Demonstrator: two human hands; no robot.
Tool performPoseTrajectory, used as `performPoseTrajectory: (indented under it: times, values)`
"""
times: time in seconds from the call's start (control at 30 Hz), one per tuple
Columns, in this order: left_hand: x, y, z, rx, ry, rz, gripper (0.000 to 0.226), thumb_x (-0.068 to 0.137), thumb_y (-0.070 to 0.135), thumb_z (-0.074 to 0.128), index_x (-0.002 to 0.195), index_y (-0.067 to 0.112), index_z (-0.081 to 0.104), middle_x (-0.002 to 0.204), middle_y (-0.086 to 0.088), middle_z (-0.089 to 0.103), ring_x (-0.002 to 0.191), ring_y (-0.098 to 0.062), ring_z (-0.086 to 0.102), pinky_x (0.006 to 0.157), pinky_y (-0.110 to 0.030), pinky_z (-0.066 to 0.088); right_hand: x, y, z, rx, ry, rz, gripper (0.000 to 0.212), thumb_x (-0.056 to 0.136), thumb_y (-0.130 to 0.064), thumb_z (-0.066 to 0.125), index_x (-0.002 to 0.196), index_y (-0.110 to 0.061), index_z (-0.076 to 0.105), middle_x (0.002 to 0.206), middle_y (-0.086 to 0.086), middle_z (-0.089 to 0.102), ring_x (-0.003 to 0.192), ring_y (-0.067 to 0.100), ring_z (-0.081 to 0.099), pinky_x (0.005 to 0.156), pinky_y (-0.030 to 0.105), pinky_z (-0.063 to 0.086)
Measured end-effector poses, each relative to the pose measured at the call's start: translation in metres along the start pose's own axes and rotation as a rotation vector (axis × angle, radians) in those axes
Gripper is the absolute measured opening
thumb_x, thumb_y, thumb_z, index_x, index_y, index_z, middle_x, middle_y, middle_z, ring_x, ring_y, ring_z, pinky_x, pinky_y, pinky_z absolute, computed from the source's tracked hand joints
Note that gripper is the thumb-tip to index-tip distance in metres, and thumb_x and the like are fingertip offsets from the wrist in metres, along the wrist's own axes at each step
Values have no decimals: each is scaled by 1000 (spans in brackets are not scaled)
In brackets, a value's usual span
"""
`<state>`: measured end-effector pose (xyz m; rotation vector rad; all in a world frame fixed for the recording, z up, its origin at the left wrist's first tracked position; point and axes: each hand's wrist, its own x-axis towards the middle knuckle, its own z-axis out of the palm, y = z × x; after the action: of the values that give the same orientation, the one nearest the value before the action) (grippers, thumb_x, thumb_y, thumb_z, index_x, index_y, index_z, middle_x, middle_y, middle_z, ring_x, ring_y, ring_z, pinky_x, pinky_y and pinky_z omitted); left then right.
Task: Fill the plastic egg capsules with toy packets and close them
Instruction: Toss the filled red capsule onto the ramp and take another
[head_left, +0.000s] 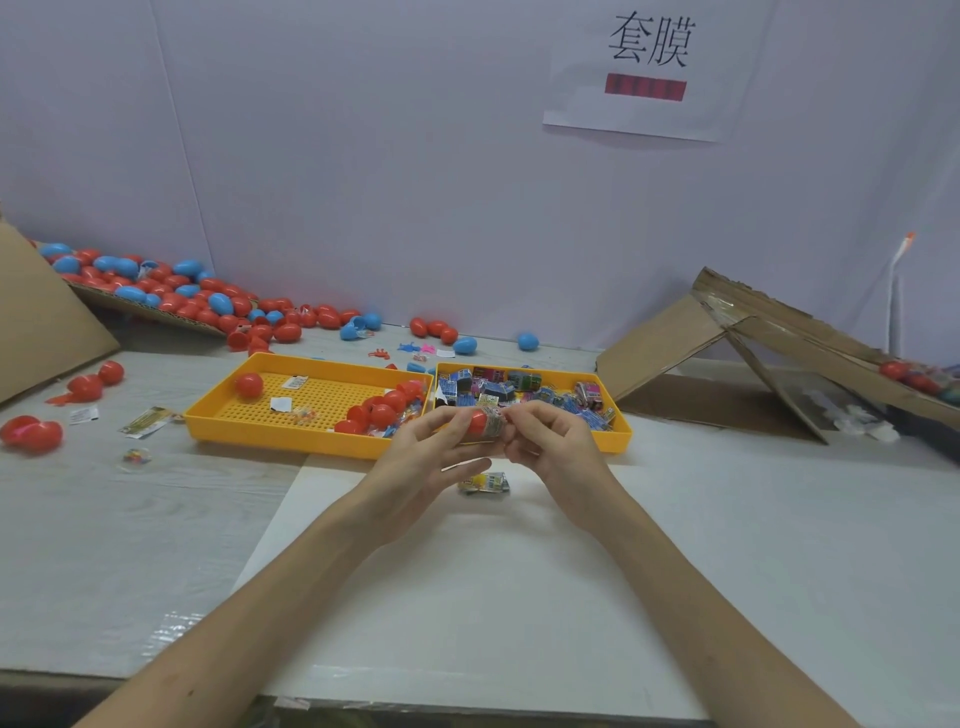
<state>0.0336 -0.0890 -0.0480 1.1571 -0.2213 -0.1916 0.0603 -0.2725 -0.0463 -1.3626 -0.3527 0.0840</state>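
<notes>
Obs., head view. Both hands are raised together just above the front edge of the two trays. The left hand (426, 457) grips a red egg capsule (475, 423), fingers curled round its left side. The right hand (556, 441) pinches a toy packet (497, 422) that sits at the capsule's open right end, touching it; I cannot tell how far in it is.

A second packet (484, 483) lies on the white sheet (467, 597) just below the hands.

The left yellow tray (270, 436) has a perforated floor and holds a cluster of red capsule pieces (382, 410) at its right end, with one red egg (248, 385) at its left. The right yellow tray (615, 441), touching it, holds the heap of packets (519, 392).

Back left, a pile of red and blue eggs (171, 291) spills off cardboard onto the table (104, 519).
</notes>
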Motion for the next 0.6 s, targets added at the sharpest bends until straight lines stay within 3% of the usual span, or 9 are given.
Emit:
performPoseTrajectory:
  times: [0.17, 0.33, 0.47, 0.6]
  values:
    - [0, 0, -1, 2, 52, -13, 39, 90, 34, 61, 116, 5, 62, 117, -17, 73, 109, -31, 72, 88, -32, 59, -1, 1, 1, -218, 42, -87, 11, 83, -27, 79, 94, -30, 77, 96, 4, 75, 83, 14, 67, 69, 27, 54]
    - [-1, 1, 0, 14, -10, -14, 41, 94, 34, 60, 129, 12, 61, 120, -15, 73, 112, -30, 71, 92, -33, 59, -1, 2, 1, -217, 79, -125, 14, 88, -20, 76, 102, -19, 75, 101, 6, 76, 96, 24, 73, 81, 40, 61]
    - [-1, -1, 1, 50, -35, -26, 43, 92, 31, 65, 130, 10, 61, 116, -18, 74, 112, -30, 71, 89, -29, 59, -1, 1, 1, -241, 78, -167, 13, 90, -16, 74, 103, -16, 75, 98, 4, 77, 93, 22, 73, 78, 34, 61]
    - [-1, -2, 1, 44, -27, -28, 43, 94, 31, 64, 130, 9, 60, 115, -19, 74, 111, -30, 71, 87, -28, 59, -1, 3, 1, -236, 72, -163, 12, 88, -13, 75, 100, -14, 75, 95, 3, 77, 91, 24, 74, 83, 40, 61]
